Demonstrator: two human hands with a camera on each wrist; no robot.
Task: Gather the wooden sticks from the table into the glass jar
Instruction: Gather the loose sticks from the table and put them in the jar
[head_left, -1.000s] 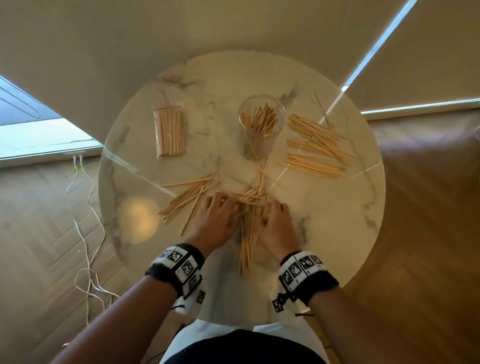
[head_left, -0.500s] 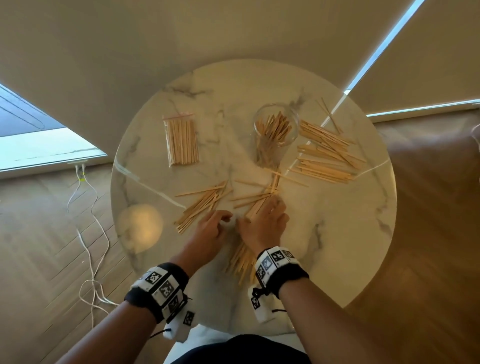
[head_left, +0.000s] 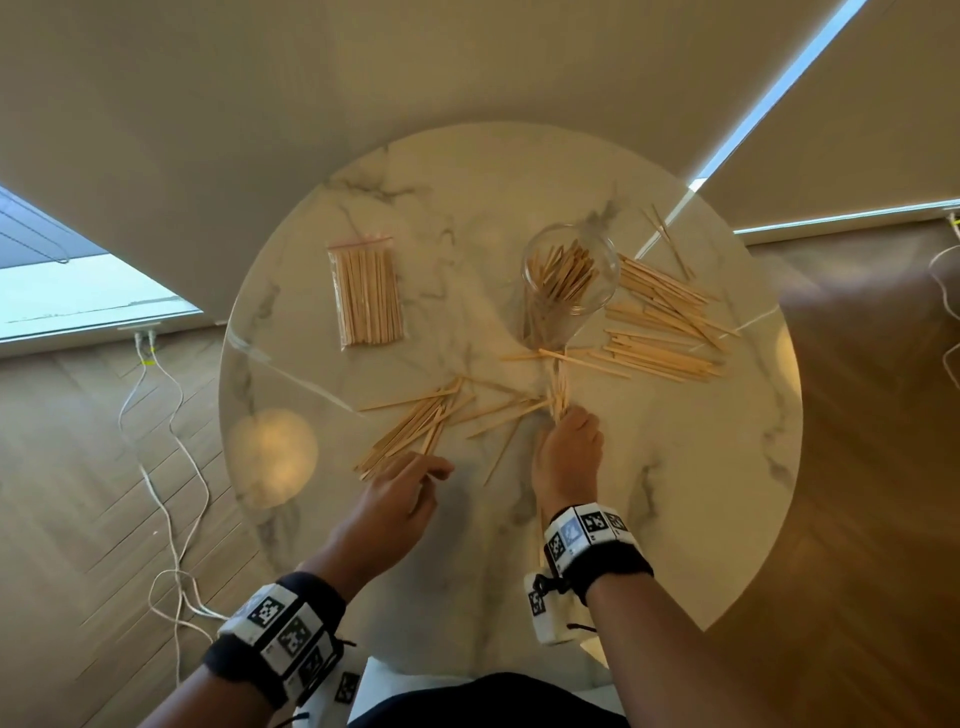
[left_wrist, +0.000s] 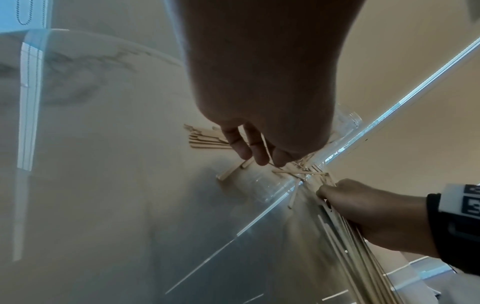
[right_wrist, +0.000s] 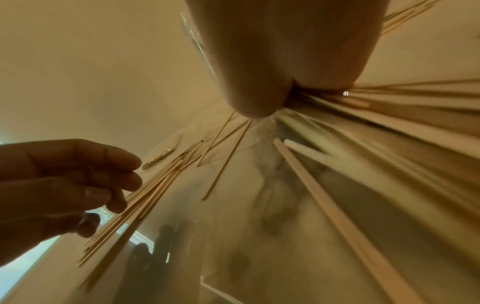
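The glass jar (head_left: 571, 270) stands upright at the table's far middle, with several wooden sticks in it. My right hand (head_left: 563, 421) grips a bundle of sticks (head_left: 560, 392) short of the jar, their tips pointing toward it. The left wrist view shows the right hand (left_wrist: 363, 209) with the bundle's tails (left_wrist: 363, 257) trailing back under the palm. My left hand (head_left: 434, 475) hovers with loosely curled fingers (left_wrist: 249, 150), holding nothing, at the near end of a loose stick pile (head_left: 415, 431). More sticks (head_left: 665, 322) lie right of the jar.
A clear bag of sticks (head_left: 366, 296) lies at the far left of the round marble table (head_left: 701, 467). A few stray sticks (head_left: 670, 244) lie near the far right edge. White cables (head_left: 166, 467) trail on the wooden floor to the left.
Both hands were pressed together over the middle pile. The right hand has closed on a bundle and moved it toward the jar. The left hand has let go and drawn back left.
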